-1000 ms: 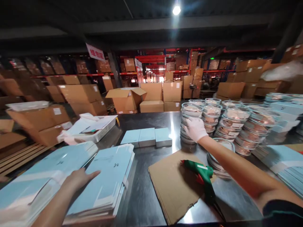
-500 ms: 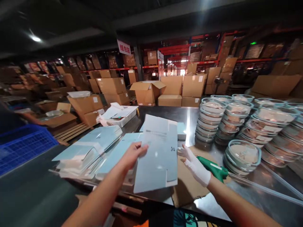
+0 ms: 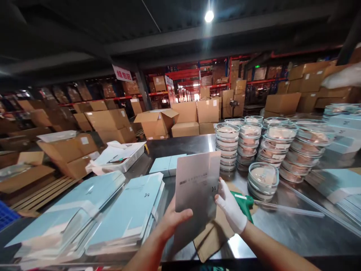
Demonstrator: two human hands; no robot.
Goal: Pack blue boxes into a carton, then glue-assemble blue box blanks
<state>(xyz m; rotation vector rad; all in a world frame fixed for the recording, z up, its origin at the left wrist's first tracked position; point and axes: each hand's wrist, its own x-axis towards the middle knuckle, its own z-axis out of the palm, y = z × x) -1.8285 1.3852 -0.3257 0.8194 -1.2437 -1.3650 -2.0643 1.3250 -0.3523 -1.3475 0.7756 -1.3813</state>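
I hold a flat, unfolded pale blue carton blank (image 3: 196, 186) upright in front of me. My bare left hand (image 3: 172, 222) grips its lower left edge, thumb across the front. My right hand (image 3: 229, 207), in a white glove, holds its right edge. Below the blank lies a sheet of brown cardboard (image 3: 210, 241) on the steel table (image 3: 284, 229). A green glue gun (image 3: 242, 203) rests just right of my gloved hand. Two stacks of the same flat blue blanks (image 3: 126, 210) lie to the left.
Stacks of round clear lidded containers (image 3: 254, 145) fill the table's right half, one short stack (image 3: 262, 180) nearer me. Folded blue boxes (image 3: 165, 165) and a white tray (image 3: 124, 156) sit further back. More blue boxes (image 3: 342, 131) stand far right. Brown shipping cartons (image 3: 183, 116) surround the table.
My left hand lifted one blank off the stack and brought it upright before me. My right hand left the container stacks and closed on the blank's right edge.
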